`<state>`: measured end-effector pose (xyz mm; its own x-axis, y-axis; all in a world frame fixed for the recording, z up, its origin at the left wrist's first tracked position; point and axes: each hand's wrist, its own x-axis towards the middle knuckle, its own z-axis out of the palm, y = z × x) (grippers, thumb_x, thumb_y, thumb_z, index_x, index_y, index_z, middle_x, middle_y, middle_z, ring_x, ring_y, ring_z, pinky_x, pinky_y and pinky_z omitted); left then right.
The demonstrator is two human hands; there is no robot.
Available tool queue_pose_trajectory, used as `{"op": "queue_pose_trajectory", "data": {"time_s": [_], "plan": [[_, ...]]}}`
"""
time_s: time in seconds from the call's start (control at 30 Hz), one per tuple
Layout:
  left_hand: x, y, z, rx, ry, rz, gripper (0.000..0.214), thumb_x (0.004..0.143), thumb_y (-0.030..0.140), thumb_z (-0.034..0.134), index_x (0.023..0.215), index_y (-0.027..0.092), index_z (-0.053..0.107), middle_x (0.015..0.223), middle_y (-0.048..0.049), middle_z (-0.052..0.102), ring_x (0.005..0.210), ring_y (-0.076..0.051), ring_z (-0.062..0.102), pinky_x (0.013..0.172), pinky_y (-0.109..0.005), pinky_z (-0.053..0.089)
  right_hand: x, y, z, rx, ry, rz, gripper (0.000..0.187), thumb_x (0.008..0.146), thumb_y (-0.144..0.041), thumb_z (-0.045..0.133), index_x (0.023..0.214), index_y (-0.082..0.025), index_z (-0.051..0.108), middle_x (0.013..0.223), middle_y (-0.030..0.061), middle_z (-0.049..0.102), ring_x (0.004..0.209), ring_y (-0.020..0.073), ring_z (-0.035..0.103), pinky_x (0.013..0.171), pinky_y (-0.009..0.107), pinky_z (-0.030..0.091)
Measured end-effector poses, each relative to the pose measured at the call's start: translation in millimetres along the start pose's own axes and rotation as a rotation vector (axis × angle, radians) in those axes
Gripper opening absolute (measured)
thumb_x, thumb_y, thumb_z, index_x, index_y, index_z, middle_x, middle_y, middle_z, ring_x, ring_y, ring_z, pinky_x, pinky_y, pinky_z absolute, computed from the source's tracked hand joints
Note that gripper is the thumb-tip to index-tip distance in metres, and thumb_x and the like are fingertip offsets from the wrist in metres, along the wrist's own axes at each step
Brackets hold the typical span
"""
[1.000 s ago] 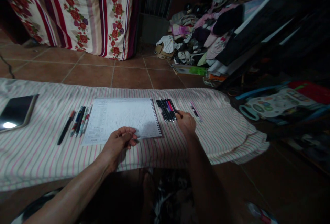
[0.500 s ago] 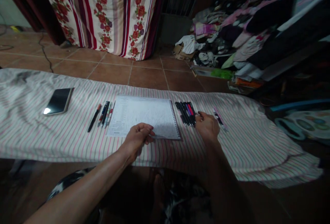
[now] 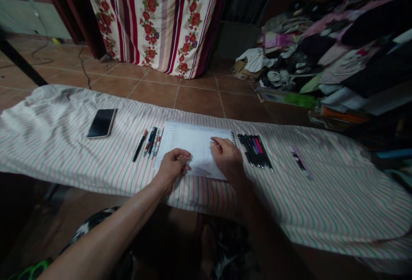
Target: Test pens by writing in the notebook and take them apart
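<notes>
A spiral-bound notebook (image 3: pixel 196 140) lies with a pale page up on the striped cloth. At its lower left edge is my left hand (image 3: pixel 174 165), fingers loosely curled and slightly apart, with nothing seen in them. Over the page's right part hovers or rests my right hand (image 3: pixel 226 154), index finger stretched leftward, nothing visible in it; contact with the paper is unclear. Right of the spiral lies a row of dark pens (image 3: pixel 254 149), one red and one purple among them. Several patterned pens (image 3: pixel 152 142) and a black pen with an orange end (image 3: pixel 140 146) lie to the left.
A phone (image 3: pixel 102 123) lies on the left of the cloth-covered table (image 3: pixel 122 172). A slim pinkish packet (image 3: pixel 301 162) lies at the right. Beyond are a floral curtain (image 3: pixel 164 22) and a heap of clothes (image 3: pixel 309 44) on the tiled floor (image 3: pixel 199 97).
My right hand has left the dark pens and moved left over the notebook. A black pen now shows at that row's right end. The view has shifted; my left hand stays by the notebook.
</notes>
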<state>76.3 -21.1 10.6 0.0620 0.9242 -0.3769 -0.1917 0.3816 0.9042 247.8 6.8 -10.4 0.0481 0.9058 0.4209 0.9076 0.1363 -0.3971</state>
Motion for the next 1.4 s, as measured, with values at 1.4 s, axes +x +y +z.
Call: {"op": "queue_pose_trajectory", "data": {"time_s": [1.4], "plan": [[17, 13, -97.4, 1.662, 0.327, 0.287, 0.03, 0.087, 0.029, 0.034, 0.099, 0.019, 0.059, 0.097, -0.0073, 0.06, 0.078, -0.021, 0.063, 0.058, -0.028, 0.04, -11, -60, 47, -0.023, -0.343, -0.229, 0.019, 0.085, -0.02, 0.047, 0.082, -0.018, 0.066, 0.08, 0.0047, 0.063, 0.076, 0.0156, 0.057, 0.071, 0.025, 0.04]]}}
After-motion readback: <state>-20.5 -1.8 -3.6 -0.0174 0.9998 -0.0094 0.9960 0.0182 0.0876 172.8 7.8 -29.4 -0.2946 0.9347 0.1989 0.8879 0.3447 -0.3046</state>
